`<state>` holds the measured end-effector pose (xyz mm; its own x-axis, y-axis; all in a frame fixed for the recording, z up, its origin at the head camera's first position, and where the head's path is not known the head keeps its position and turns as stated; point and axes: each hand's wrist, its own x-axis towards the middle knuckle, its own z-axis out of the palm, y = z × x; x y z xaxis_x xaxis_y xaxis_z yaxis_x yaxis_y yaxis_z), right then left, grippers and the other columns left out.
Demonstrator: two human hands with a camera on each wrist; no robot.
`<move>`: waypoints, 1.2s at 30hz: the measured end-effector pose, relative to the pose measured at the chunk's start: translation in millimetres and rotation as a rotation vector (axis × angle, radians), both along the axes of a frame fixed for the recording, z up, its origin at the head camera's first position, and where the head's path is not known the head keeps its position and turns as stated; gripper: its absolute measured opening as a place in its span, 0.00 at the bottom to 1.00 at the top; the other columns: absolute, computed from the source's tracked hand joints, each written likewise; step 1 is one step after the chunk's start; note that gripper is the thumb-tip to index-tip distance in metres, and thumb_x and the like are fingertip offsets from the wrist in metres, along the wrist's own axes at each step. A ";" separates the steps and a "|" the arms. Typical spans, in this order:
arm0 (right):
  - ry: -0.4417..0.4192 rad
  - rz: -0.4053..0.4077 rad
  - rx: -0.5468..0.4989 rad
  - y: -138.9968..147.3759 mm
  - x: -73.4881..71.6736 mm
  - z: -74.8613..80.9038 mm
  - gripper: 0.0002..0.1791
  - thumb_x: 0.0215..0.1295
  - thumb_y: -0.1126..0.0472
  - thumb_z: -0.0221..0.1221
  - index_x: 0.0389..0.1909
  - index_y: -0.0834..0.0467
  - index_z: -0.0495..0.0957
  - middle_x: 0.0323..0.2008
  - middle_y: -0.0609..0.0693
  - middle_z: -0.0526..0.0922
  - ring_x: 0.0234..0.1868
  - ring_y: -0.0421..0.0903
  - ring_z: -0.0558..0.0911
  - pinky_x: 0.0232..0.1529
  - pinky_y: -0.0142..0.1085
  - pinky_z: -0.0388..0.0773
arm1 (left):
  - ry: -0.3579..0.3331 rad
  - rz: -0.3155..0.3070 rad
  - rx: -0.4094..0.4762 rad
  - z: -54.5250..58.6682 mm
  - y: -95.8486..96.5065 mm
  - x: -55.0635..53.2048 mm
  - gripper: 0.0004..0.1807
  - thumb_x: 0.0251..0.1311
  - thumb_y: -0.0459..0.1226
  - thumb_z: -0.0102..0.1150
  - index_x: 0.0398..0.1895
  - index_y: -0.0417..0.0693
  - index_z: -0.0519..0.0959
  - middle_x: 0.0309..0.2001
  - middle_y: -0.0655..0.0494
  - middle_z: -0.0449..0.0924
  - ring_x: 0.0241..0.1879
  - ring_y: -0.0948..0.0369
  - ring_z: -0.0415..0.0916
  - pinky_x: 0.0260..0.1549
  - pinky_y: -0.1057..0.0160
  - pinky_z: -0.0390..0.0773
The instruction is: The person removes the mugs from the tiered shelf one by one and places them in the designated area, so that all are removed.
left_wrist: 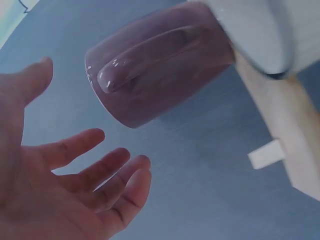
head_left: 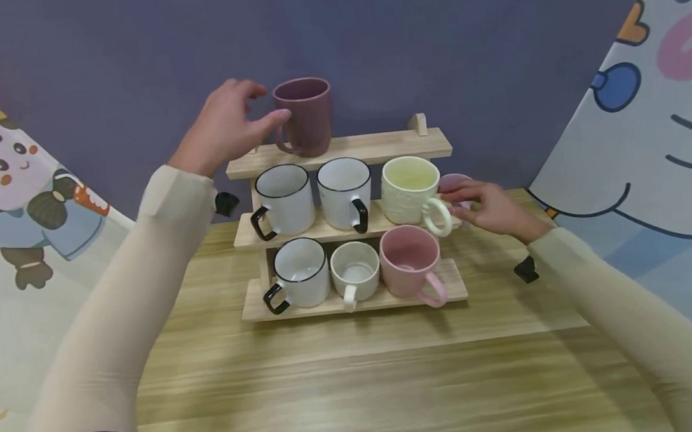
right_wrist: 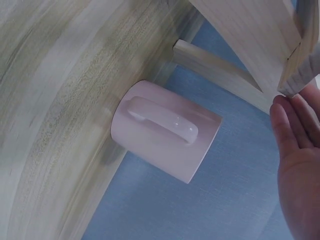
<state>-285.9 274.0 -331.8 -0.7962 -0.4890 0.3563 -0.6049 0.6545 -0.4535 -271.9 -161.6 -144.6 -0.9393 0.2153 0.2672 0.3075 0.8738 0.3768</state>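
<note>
My left hand point(head_left: 225, 128) is beside a mauve mug point(head_left: 313, 125) on the rack's top shelf. Its thumb and fingers are spread, and a gap shows between them and the mug point(left_wrist: 160, 70) in the left wrist view. At the right end of the middle shelf, my right hand point(head_left: 491, 209) has its fingertips at the board's edge, next to a pale yellow mug point(head_left: 405, 192). Straight fingers point(right_wrist: 285, 125) meet the wooden end in the right wrist view. Partly hidden behind that hand, a pale pink mug point(right_wrist: 155, 132) stands on the table with its handle showing.
The three-tier wooden rack point(head_left: 378, 148) stands against a dark blue backdrop. Two white black-rimmed mugs point(head_left: 345, 197) share the middle shelf. A similar mug point(head_left: 302, 278), a small cream cup point(head_left: 355, 273) and a pink mug point(head_left: 407, 265) line the bottom shelf. Wood-patterned tabletop point(head_left: 352, 381) lies in front.
</note>
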 end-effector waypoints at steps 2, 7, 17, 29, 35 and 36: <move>0.004 0.001 -0.003 -1.1 0.0 -0.1 0.16 0.59 0.62 0.65 0.49 0.61 0.82 0.55 0.55 0.77 0.57 0.53 0.72 0.43 0.36 0.71 | -0.011 -0.005 -0.032 6.8 6.7 -8.1 0.46 0.58 0.64 0.47 0.71 0.46 0.57 0.67 0.46 0.58 0.63 0.50 0.58 0.57 0.46 0.64; 0.000 0.002 -0.012 -6.2 -0.5 0.0 0.16 0.59 0.63 0.65 0.48 0.62 0.82 0.54 0.56 0.77 0.57 0.54 0.73 0.45 0.40 0.72 | -0.075 -0.005 -0.083 19.6 20.0 -26.7 0.51 0.55 0.67 0.47 0.73 0.44 0.53 0.66 0.44 0.59 0.63 0.50 0.57 0.57 0.47 0.64; -0.024 0.017 -0.035 -15.9 -1.5 0.9 0.16 0.60 0.59 0.64 0.48 0.61 0.82 0.54 0.55 0.77 0.57 0.53 0.72 0.48 0.46 0.71 | -0.152 0.058 -0.098 24.3 31.0 -42.2 0.53 0.50 0.69 0.49 0.69 0.40 0.58 0.59 0.43 0.67 0.53 0.50 0.70 0.50 0.52 0.72; 0.008 0.085 -0.062 -18.6 -4.3 -2.9 0.15 0.58 0.66 0.65 0.47 0.64 0.82 0.52 0.56 0.78 0.56 0.54 0.73 0.45 0.29 0.71 | -0.078 0.136 -0.013 20.7 10.0 -31.2 0.49 0.49 0.67 0.51 0.64 0.39 0.65 0.56 0.43 0.70 0.47 0.50 0.72 0.41 0.53 0.77; -0.005 0.064 -0.048 -19.0 -4.7 -1.5 0.14 0.58 0.64 0.65 0.46 0.63 0.83 0.52 0.54 0.79 0.56 0.52 0.73 0.48 0.31 0.71 | -0.006 0.186 -0.010 33.8 -18.3 -17.7 0.47 0.49 0.66 0.51 0.62 0.38 0.69 0.52 0.42 0.73 0.44 0.50 0.72 0.33 0.55 0.75; -0.014 0.060 -0.045 -19.0 -4.8 -1.1 0.14 0.59 0.64 0.65 0.46 0.62 0.83 0.52 0.53 0.79 0.57 0.51 0.73 0.49 0.32 0.71 | 0.004 0.195 -0.010 35.9 -24.1 -14.2 0.47 0.49 0.65 0.52 0.62 0.39 0.69 0.52 0.42 0.73 0.44 0.50 0.71 0.33 0.55 0.74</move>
